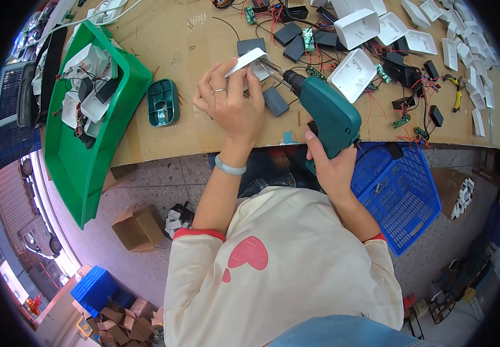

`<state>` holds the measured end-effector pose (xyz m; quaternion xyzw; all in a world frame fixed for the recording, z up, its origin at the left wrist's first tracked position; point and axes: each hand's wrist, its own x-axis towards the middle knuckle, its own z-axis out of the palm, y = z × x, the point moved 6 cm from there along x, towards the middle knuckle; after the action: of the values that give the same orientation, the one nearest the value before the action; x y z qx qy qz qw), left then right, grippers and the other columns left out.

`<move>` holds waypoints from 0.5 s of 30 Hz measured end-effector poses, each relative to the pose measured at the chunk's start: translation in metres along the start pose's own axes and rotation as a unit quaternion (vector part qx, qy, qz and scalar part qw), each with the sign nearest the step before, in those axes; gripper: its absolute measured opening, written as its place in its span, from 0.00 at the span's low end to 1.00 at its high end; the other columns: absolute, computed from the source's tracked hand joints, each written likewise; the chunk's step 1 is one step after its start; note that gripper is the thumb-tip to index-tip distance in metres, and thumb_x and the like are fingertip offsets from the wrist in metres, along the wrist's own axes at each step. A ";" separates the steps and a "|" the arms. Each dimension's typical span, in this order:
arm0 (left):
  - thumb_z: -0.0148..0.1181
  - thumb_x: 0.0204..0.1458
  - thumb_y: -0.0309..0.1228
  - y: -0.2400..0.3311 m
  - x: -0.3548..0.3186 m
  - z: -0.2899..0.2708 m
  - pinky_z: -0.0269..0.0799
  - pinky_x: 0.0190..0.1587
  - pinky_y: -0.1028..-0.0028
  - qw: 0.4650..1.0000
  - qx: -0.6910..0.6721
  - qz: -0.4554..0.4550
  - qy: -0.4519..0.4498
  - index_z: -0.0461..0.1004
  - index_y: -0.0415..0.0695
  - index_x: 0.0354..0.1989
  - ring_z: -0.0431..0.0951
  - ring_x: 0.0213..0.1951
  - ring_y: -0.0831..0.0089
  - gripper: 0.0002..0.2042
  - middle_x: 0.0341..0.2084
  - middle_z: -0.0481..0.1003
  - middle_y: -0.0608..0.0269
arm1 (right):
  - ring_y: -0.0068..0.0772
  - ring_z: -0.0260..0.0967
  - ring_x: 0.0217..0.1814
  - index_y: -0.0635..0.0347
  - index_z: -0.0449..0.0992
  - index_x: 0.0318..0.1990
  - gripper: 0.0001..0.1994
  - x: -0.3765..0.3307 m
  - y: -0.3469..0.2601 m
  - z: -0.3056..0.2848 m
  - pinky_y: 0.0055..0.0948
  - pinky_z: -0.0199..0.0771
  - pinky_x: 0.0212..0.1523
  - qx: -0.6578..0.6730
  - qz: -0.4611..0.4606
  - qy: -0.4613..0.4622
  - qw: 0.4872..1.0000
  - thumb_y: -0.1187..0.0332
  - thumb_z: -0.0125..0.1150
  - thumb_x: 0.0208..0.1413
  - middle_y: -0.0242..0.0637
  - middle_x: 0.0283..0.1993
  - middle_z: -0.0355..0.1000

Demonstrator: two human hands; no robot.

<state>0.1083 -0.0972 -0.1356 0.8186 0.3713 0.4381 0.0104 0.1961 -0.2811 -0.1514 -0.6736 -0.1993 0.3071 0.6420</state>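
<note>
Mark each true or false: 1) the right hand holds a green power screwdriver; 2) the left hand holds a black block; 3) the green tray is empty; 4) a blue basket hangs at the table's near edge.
1) True: the right hand grips the green power screwdriver.
2) False: the left hand holds a white plastic casing.
3) False: the green tray holds white casings and wired parts.
4) True: the blue basket sits below the table edge.
</note>
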 end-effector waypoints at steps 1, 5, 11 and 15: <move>0.70 0.50 0.29 0.000 0.000 0.000 0.58 0.55 0.59 1.000 0.007 0.003 -0.004 0.82 0.46 0.33 0.73 0.53 0.61 0.04 0.46 0.79 0.69 | 0.17 0.67 0.26 0.72 0.78 0.49 0.10 0.000 0.000 0.000 0.20 0.67 0.26 -0.002 0.003 0.000 1.000 0.78 0.62 0.62 0.34 0.37 0.77; 0.70 0.46 0.28 -0.001 -0.001 0.001 0.57 0.56 0.58 1.000 -0.005 -0.002 0.011 0.82 0.46 0.31 0.74 0.53 0.61 0.04 0.45 0.79 0.71 | 0.16 0.67 0.26 0.72 0.78 0.49 0.10 0.001 0.001 0.001 0.20 0.67 0.26 -0.007 -0.007 0.002 1.000 0.78 0.62 0.62 0.34 0.37 0.77; 0.71 0.49 0.30 -0.001 0.000 0.001 0.58 0.55 0.60 1.000 0.006 -0.002 -0.004 0.83 0.47 0.33 0.73 0.53 0.62 0.05 0.46 0.79 0.70 | 0.16 0.67 0.26 0.71 0.79 0.48 0.09 0.000 0.002 -0.001 0.20 0.67 0.26 -0.001 0.007 0.008 1.000 0.77 0.63 0.62 0.33 0.36 0.77; 0.71 0.49 0.30 -0.001 0.000 0.001 0.59 0.55 0.60 1.000 0.010 0.002 -0.004 0.83 0.47 0.33 0.73 0.52 0.62 0.05 0.46 0.79 0.70 | 0.16 0.67 0.25 0.71 0.78 0.48 0.10 0.001 0.002 0.000 0.20 0.66 0.26 -0.014 0.009 0.006 1.000 0.77 0.64 0.62 0.32 0.35 0.76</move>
<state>0.1088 -0.0960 -0.1366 0.8212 0.3737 0.4312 0.0031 0.1966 -0.2800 -0.1540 -0.6859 -0.1940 0.3062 0.6310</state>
